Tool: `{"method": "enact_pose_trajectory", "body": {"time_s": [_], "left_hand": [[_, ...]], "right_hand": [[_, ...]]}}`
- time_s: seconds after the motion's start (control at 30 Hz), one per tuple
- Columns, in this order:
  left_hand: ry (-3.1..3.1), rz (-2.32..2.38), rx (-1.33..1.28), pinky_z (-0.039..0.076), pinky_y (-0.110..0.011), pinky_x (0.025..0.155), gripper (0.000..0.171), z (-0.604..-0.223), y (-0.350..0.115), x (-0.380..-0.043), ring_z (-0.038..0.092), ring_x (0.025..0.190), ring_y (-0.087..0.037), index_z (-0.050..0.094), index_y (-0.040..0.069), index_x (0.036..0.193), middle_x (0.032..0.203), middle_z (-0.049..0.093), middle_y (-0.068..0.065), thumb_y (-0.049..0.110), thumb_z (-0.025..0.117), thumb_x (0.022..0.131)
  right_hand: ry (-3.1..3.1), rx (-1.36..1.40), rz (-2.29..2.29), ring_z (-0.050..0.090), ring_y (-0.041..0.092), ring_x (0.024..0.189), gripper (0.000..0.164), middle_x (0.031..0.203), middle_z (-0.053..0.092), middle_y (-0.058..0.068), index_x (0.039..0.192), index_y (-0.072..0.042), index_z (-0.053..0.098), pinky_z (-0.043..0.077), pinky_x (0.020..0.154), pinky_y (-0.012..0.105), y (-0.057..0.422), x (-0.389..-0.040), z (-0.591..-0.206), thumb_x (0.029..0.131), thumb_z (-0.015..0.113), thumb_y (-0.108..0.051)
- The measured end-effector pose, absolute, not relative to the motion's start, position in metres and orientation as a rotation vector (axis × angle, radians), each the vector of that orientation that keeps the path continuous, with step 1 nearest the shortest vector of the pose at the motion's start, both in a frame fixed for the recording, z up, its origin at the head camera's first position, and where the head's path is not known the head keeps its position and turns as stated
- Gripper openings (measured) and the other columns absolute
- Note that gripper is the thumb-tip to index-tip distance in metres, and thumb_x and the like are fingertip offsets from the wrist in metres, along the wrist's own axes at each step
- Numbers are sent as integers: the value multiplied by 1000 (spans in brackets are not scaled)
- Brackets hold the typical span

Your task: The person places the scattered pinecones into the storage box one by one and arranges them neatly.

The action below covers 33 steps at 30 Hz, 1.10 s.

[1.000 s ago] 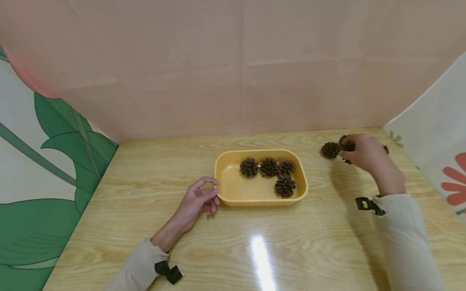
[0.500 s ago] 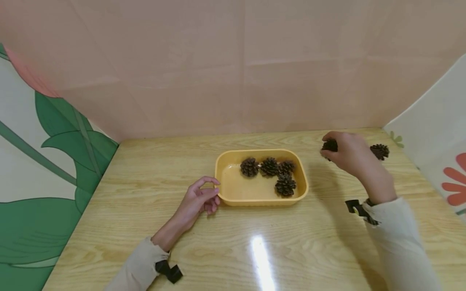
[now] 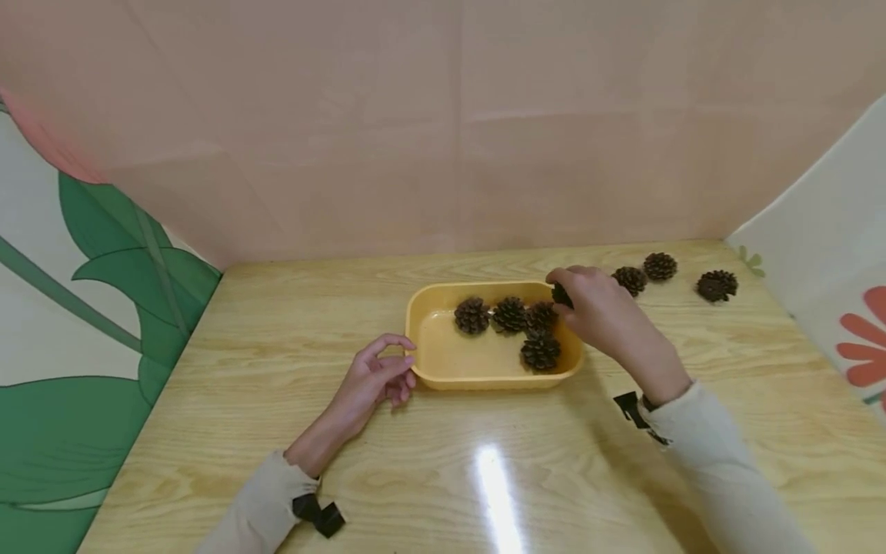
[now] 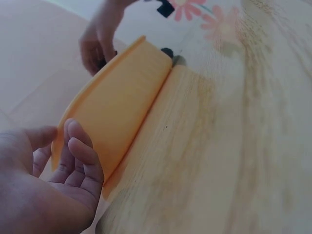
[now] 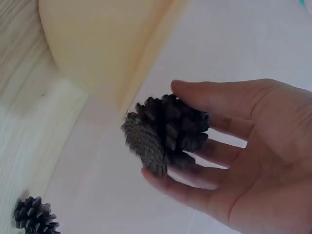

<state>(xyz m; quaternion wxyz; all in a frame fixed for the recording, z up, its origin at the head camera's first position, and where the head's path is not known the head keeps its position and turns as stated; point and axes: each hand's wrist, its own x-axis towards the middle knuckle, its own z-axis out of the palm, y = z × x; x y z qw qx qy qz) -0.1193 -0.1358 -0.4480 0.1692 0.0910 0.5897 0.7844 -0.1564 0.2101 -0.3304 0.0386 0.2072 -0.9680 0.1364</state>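
Pinches the left rim of the tray with the left hand, with four cones inside toward its centre and right end. Pinches a fifth cone in the right hand at the tray's far right corner, short of three loose cones on the table.

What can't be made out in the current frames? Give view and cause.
- Held cone, head view: mostly hidden by the right hand.
- Cones in the tray, left wrist view: hidden behind the tray's wall.
- Tray's far part, right wrist view: cut off by the top edge.
- Loose cone, right wrist view: cut off by the bottom edge.
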Motion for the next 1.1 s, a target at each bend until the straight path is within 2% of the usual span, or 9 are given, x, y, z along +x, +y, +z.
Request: {"method": "enact_pose_trajectory", "body": {"time_s": [0.1,0.2,0.33,0.5,0.63,0.8,1.1], "left_hand": [[1673,2223,265,44,-24,47,30,-447,-135,-119,58,55,-15,53,6,121,73,66,-5,20,66,98],[1679,2228,269,44,-24,47,30,-448,-135,-119,58,55,-15,53,5,122,72,66,-6,20,66,98],[1681,2230,271,44,-24,47,31,-448,-136,-120,58,54,-15,54,6,121,72,66,-6,21,67,97],[1675,2237,267,44,-24,46,30,-449,-135,-120,58,54,-14,55,8,120,72,66,-5,21,67,97],[1668,2238,269,44,-24,46,28,-451,-135,-120,58,53,-15,55,8,120,72,66,-5,20,67,97],[1666,2229,276,44,-24,47,30,-450,-134,-121,58,54,-15,54,6,121,72,66,-6,20,66,97],[1672,2234,249,43,-24,46,31,-449,-136,-121,58,54,-15,54,6,121,72,66,-6,20,67,97]], "right_hand": [[-2941,616,447,66,36,92,47,123,62,25,132,1,56,54,78,51,205,-152,-330,91,74,-10],[-2851,640,492,65,40,94,56,133,53,28,137,2,49,56,78,51,197,-151,-333,90,75,-11],[-2692,787,490,63,42,99,56,138,44,30,132,7,50,57,78,48,182,-147,-344,88,78,-12],[-2566,954,437,57,39,114,51,131,53,25,127,3,58,54,87,49,168,-135,-353,85,81,-15],[-2506,1007,425,59,32,109,52,122,59,18,129,-3,62,55,82,45,165,-126,-355,84,82,-18],[-2479,1033,480,61,29,104,54,118,62,15,131,-4,62,57,78,41,166,-115,-359,84,82,-19],[-2450,1051,588,60,27,109,52,120,61,13,129,-4,62,55,85,42,165,-117,-369,83,82,-18]]}}
